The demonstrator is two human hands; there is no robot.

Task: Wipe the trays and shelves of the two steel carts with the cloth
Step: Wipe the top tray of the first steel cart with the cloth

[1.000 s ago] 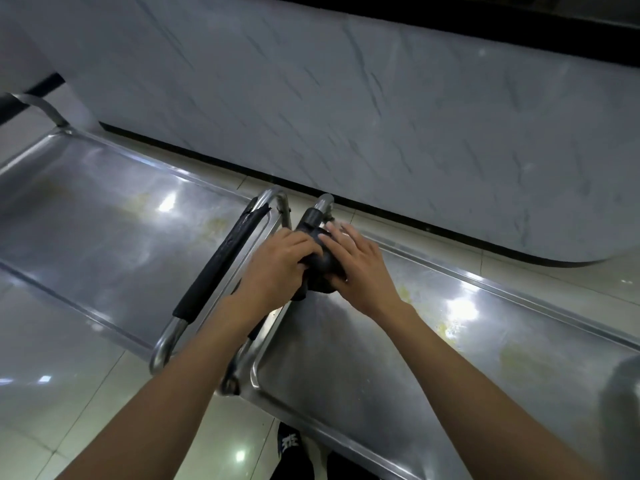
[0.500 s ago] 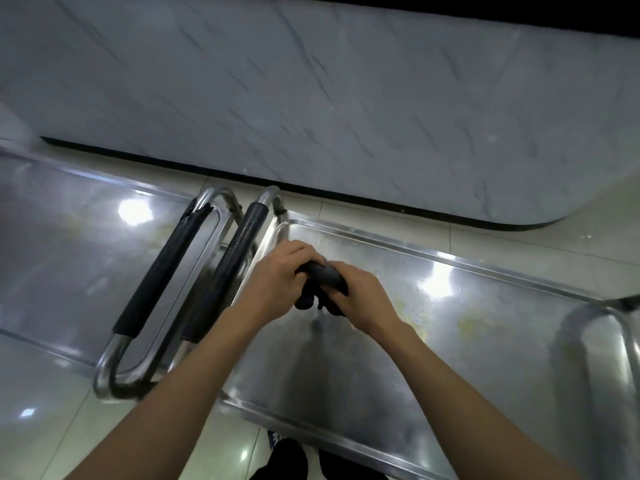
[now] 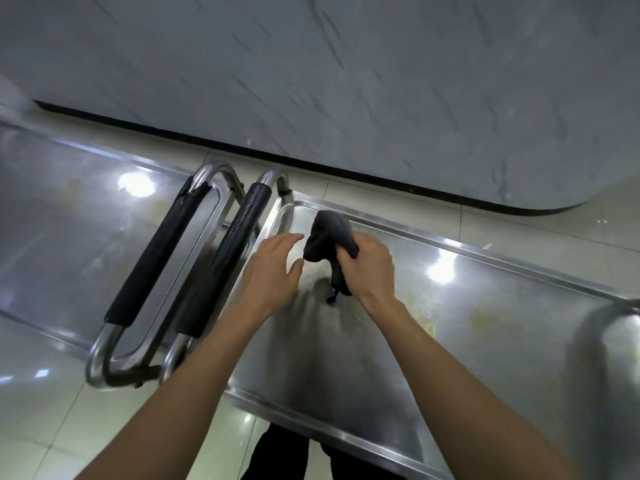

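Observation:
Two steel carts stand end to end. The right cart's top tray lies under my hands, with yellowish smears on it. The left cart's tray stretches off to the left. My right hand grips a bunched dark grey cloth held just above the right tray's near-left corner; a tail of cloth hangs below my fist. Just left of the cloth, my left hand hovers with its fingers spread and holds nothing.
Two black-padded push handles of the carts sit side by side between the trays. A marble-faced counter wall with a dark base strip runs behind. Pale floor tiles surround the carts. My dark shoes show below the tray.
My left hand has let go of the cloth and opened beside it. My right hand now holds the cloth alone, farther along the right tray. The view has shifted right.

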